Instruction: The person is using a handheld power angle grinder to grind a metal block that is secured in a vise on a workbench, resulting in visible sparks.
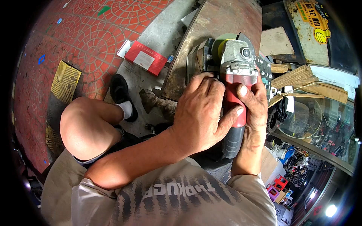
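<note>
A red angle grinder (234, 90) with a grey metal head and a black rear grip lies in front of my chest, its head pointing away. My right hand (255, 98) wraps round its body from the right, thumb over the top. My left hand (200, 113) closes on its left side, with the thumb along the red casing; what lies under its curled fingers is hidden. A yellowish-green disc (220, 46) shows at the head's left, beside a dark metal block (198, 56) on the workbench (226, 19).
A red box (145, 57) with its flap open lies on the floor left of the bench. Wooden boards (294, 79) and a glass-topped case (313, 120) stand on the right. My bent left knee (86, 128) is at the left, near a yellow-and-black ramp (66, 82).
</note>
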The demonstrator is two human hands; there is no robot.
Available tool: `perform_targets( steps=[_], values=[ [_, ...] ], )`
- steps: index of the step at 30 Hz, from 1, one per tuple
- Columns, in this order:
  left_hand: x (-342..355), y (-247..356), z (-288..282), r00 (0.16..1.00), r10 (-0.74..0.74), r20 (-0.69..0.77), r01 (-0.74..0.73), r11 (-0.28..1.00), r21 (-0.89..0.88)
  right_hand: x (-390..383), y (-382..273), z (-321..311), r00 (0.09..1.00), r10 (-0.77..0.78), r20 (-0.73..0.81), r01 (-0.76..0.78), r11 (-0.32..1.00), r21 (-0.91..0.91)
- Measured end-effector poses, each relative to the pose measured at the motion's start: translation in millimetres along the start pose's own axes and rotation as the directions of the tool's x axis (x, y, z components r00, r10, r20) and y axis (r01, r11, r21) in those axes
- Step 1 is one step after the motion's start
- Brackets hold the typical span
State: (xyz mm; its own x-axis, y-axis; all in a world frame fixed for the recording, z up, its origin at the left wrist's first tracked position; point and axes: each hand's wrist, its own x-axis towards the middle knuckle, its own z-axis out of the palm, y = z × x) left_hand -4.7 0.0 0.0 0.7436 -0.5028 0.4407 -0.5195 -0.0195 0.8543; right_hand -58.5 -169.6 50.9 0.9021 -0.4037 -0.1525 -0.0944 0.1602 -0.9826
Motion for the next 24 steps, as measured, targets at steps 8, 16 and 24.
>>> perform_targets(
  steps=[8,16,24],
  values=[
    [0.8,0.8,0.0,1.000,-0.009,0.004,0.010,1.000,-0.008,0.0,-3.7,1.5,1.000,0.011,0.003,-0.010,1.000,-0.023],
    [-0.6,0.1,0.2,1.000,-0.006,-0.003,0.006,1.000,-0.017,0.5,-1.4,0.7,1.000,0.005,0.018,-0.005,1.000,-0.019],
    [1.5,0.8,-1.9,1.000,-0.004,0.008,0.004,1.000,-0.017,0.1,0.0,0.1,1.000,0.017,-0.004,-0.017,1.000,0.012]
  ],
)
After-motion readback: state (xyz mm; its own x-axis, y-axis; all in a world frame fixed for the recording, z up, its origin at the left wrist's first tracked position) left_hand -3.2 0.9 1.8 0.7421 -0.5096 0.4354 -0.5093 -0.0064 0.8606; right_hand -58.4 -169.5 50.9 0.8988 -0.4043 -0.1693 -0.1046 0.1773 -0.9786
